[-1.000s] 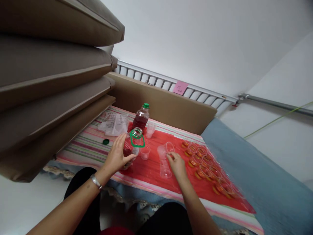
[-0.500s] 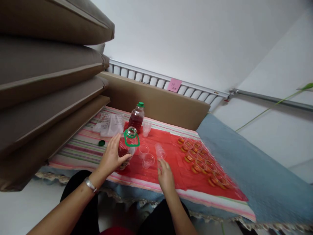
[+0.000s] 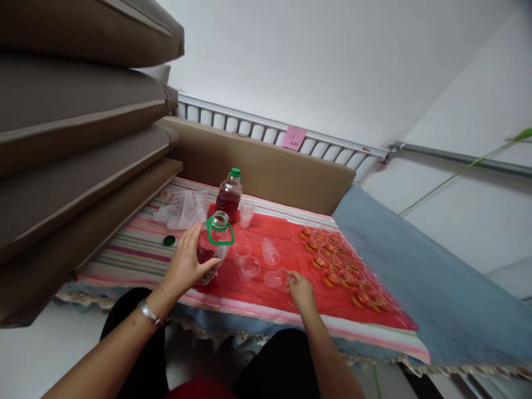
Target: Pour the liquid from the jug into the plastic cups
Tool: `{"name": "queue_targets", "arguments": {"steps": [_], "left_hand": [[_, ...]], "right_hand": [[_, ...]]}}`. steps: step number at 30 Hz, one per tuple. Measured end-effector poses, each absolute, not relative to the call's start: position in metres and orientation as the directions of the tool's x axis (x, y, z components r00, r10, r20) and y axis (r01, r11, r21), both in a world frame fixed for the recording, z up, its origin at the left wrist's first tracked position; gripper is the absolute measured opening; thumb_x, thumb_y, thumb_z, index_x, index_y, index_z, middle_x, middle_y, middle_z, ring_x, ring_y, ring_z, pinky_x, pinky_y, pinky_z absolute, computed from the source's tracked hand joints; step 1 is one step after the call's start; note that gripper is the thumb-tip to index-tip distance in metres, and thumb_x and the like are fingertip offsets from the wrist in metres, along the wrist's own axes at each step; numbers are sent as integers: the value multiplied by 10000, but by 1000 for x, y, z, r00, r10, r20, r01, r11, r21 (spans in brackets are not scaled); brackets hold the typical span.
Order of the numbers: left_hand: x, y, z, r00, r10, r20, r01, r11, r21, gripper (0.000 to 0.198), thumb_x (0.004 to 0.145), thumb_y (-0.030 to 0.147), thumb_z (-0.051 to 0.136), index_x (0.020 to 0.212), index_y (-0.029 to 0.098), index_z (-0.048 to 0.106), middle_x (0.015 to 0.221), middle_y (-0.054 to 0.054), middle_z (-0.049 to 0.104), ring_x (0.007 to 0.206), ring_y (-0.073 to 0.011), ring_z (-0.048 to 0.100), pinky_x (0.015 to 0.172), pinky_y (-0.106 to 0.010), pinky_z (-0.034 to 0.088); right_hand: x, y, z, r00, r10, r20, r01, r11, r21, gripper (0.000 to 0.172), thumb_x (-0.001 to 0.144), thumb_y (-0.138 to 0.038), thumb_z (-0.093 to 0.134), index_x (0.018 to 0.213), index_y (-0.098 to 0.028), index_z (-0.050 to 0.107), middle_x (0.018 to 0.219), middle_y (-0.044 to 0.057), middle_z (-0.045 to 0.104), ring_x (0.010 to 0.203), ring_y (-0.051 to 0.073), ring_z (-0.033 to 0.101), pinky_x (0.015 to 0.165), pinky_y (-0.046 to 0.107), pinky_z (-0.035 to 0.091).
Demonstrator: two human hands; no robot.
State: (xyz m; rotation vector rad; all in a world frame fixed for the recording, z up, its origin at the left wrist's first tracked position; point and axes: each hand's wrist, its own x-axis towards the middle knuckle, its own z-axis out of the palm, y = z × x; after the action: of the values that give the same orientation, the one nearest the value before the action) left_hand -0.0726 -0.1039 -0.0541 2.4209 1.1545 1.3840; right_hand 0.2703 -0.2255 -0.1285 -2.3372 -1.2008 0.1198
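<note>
My left hand (image 3: 189, 260) is wrapped around the side of an uncapped clear bottle (image 3: 216, 252) with a green carrying ring at its neck and dark red liquid inside. Between the fingertips of my right hand (image 3: 300, 289) is the rim of a clear plastic cup (image 3: 276, 280), low over the red sheet (image 3: 286, 241); whether its base touches the sheet I cannot tell. Two separate clear cups (image 3: 249, 269) stand just right of the bottle. A nested stack of cups (image 3: 270, 252) lies on its side behind the held cup.
A capped bottle of red liquid (image 3: 228, 197) and another cup stack (image 3: 246, 213) stand at the back. Several cups of amber liquid (image 3: 336, 272) fill the right side. A green cap (image 3: 169, 240) and plastic bags (image 3: 186, 209) lie left. Stacked cushions (image 3: 83, 111) rise at far left.
My right hand has moved right and slightly toward me from the lying stack, with a single cup now in its fingers. My left hand keeps its hold on the bottle.
</note>
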Motion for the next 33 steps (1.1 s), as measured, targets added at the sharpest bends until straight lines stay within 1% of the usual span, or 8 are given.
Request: {"name": "queue_targets", "arguments": {"steps": [5, 8, 11, 15, 19, 23, 26, 33], "left_hand": [[-71, -104, -54, 293, 659, 693, 557, -707, 436, 877, 757, 462, 701, 1459, 181, 258, 1450, -206, 431, 1347, -356, 405, 1094, -561, 362], [-71, -104, -55, 292, 662, 690, 556, -704, 441, 900, 746, 460, 715, 1467, 200, 244, 1455, -196, 430, 1348, -356, 407, 1092, -566, 363], [-72, -105, -55, 294, 660, 692, 555, -707, 439, 912, 746, 464, 715, 1474, 209, 229, 1460, -192, 425, 1347, -353, 410, 1088, -566, 369], [-72, -105, -54, 294, 660, 691, 561, -705, 434, 901, 756, 463, 707, 1474, 207, 229, 1463, -191, 421, 1353, -345, 405, 1093, -549, 370], [-72, -104, -55, 297, 656, 694, 558, -709, 431, 920, 751, 463, 713, 1480, 210, 213, 1469, -194, 411, 1360, -347, 397, 1095, -552, 369], [-73, -104, -56, 298, 666, 684, 559, -702, 441, 934, 755, 455, 710, 1492, 236, 179, 1478, -184, 400, 1370, -352, 383, 1095, -566, 366], [-73, -105, -56, 295, 680, 671, 569, -689, 449, 940, 757, 455, 707, 1495, 236, 167, 1482, -183, 394, 1377, -353, 372, 1098, -569, 363], [-72, -104, -57, 294, 693, 658, 561, -683, 469, 940, 758, 453, 707, 1497, 240, 166, 1487, -174, 391, 1380, -348, 365, 1107, -564, 354]], "right_hand": [[272, -218, -119, 602, 793, 94, 745, -515, -424, 246, 850, -174, 510, 988, -178, 714, 850, 89, 756, 763, 192, 702, 634, 234, 449], [268, -215, -115, 577, 813, 80, 763, -502, -407, 217, 872, -251, 535, 961, -187, 722, 889, 95, 758, 833, 207, 705, 684, 242, 460], [273, -210, -105, 577, 812, 89, 769, -502, -395, 328, 938, -350, 443, 1031, -172, 702, 996, 118, 746, 910, 221, 698, 736, 261, 469], [291, -186, -97, 592, 802, 81, 767, -529, -363, 327, 913, -306, 492, 1150, -148, 653, 1113, 133, 716, 1006, 226, 677, 779, 257, 460], [304, -149, -104, 592, 805, 21, 771, -559, -305, 361, 773, -236, 658, 1124, -154, 665, 944, 115, 750, 865, 231, 704, 660, 250, 448], [306, -123, -110, 571, 821, -7, 791, -552, -263, 253, 707, -200, 688, 958, -179, 699, 782, 68, 743, 721, 207, 694, 560, 231, 397], [303, -112, -104, 538, 843, 20, 818, -516, -257, 178, 762, -185, 623, 923, -179, 699, 802, 70, 744, 740, 189, 689, 563, 223, 383], [286, -79, -72, 441, 894, 82, 877, -409, -253, 223, 806, -163, 594, 981, -192, 730, 968, 84, 754, 896, 195, 684, 702, 226, 428]]}}
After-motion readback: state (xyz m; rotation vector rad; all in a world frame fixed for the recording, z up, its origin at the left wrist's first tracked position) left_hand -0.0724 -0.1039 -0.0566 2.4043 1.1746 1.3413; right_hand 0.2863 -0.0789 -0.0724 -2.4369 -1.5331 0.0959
